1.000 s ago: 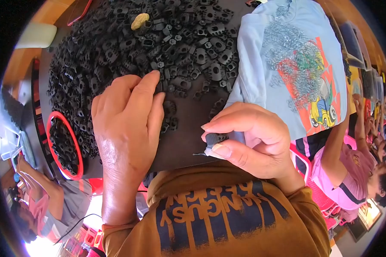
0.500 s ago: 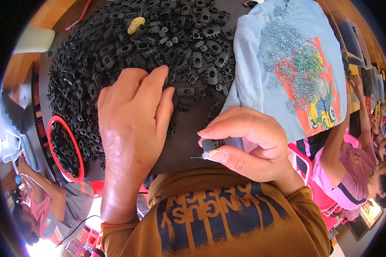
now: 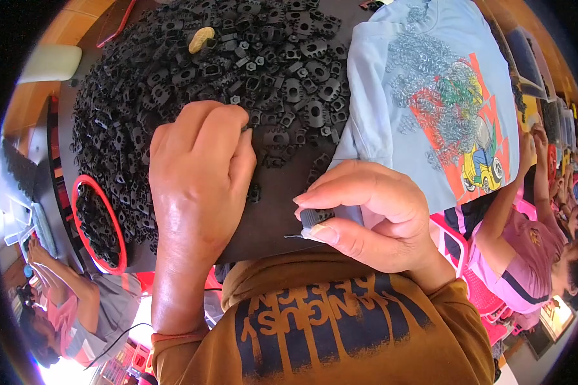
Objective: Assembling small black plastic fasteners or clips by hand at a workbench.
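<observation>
Between the thumb and index finger of my right hand [image 3: 382, 218] is a small black ribbed plastic part [image 3: 311, 216]. A thin metal wire end [image 3: 294, 236] sticks out by the thumb tip. My left hand [image 3: 202, 151] rests palm down at the near edge of a large heap of black plastic parts [image 3: 167, 83]. Its fingers are curled and thumb and index meet; what lies between them, if anything, is hidden. Right of the heap, a light blue T-shirt [image 3: 372, 115] lies on the table, with many small metal springs [image 3: 424, 70] scattered over it.
A red ring-shaped rim [image 3: 123, 247] surrounds more black parts at the table's left edge. A tan peanut-shaped object [image 3: 201, 39] sits on the heap. The dark tabletop [image 3: 276, 205] shows before me. People sit at left and right, one in a pink shirt [image 3: 514, 256].
My left hand's fingers have drawn in, the index and thumb closing together at the heap's edge. My right hand keeps hold of the black part, nearly still.
</observation>
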`<state>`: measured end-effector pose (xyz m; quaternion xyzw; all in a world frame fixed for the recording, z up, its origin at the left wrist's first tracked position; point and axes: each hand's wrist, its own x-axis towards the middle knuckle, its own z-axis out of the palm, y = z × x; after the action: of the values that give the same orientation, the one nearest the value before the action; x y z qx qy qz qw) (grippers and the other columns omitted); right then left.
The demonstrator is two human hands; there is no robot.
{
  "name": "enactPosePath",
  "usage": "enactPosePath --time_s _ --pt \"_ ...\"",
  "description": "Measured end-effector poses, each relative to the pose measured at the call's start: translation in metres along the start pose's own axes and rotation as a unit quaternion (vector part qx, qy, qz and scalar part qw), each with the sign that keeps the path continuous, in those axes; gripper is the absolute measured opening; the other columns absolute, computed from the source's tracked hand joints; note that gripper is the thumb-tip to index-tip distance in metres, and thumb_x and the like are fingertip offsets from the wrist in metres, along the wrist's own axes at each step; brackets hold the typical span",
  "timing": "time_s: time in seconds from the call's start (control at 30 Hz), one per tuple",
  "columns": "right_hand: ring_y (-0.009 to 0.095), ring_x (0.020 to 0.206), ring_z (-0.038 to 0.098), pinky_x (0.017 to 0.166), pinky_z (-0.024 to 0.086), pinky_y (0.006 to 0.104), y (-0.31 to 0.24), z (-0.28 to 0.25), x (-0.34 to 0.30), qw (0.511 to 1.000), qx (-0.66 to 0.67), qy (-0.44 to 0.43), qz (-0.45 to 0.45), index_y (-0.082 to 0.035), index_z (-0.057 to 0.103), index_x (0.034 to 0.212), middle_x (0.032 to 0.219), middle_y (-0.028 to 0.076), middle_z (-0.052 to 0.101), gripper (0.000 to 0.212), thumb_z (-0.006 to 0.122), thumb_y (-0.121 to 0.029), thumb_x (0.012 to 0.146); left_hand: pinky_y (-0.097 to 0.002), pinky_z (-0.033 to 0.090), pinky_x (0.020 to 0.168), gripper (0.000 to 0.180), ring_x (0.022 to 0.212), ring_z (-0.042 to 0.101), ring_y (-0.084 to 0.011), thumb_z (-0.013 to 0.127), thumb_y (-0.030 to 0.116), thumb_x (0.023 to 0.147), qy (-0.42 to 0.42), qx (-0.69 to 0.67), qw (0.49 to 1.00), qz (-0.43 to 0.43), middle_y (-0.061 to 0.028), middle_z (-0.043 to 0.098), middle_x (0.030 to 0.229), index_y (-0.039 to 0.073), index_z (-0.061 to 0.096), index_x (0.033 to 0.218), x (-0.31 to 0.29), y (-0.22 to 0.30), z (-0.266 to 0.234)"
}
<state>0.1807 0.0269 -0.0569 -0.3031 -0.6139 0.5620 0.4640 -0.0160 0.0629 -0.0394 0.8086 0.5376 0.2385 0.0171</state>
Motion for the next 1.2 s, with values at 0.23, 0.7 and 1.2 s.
enactPosePath --time_s 0.23,0.7,1.2 --pt "0.018 0.072 0.061 0.063 0.046 0.0277 0.0 0.001 -0.005 0.998 0.033 0.045 0.034 0.0 0.066 0.101 0.083 0.009 0.063 0.023 0.068 0.002 0.079 -0.019 0.038 0.07 0.021 0.079 0.05 -0.0067 0.059 -0.007 0.077 -0.056 -0.465 0.862 -0.194 -0.0079 0.058 0.098 0.0 0.056 0.096 -0.011 0.02 -0.029" --pt "0.013 0.071 0.061 0.06 0.045 0.0248 0.004 0.002 -0.005 0.996 0.053 0.07 0.016 -0.001 0.065 0.099 0.082 0.007 0.063 0.02 0.07 0.0 0.08 -0.024 0.041 0.074 0.015 0.08 0.053 -0.014 0.06 -0.002 0.073 -0.116 -0.562 0.782 -0.244 -0.0108 0.056 0.09 0.0 0.06 0.088 -0.009 0.038 -0.034" --pt "0.012 0.06 0.052 0.053 0.039 0.0243 0.003 -0.002 0.0 0.998 0.002 0.059 -0.015 -0.002 0.066 0.097 0.072 0.003 0.056 0.022 0.073 -0.001 0.075 -0.0237 0.04 0.076 0.016 0.083 0.052 -0.014 0.06 -0.001 0.075 -0.109 -0.533 0.818 -0.187 -0.0104 0.055 0.093 0.0 0.06 0.091 -0.011 0.039 -0.031"
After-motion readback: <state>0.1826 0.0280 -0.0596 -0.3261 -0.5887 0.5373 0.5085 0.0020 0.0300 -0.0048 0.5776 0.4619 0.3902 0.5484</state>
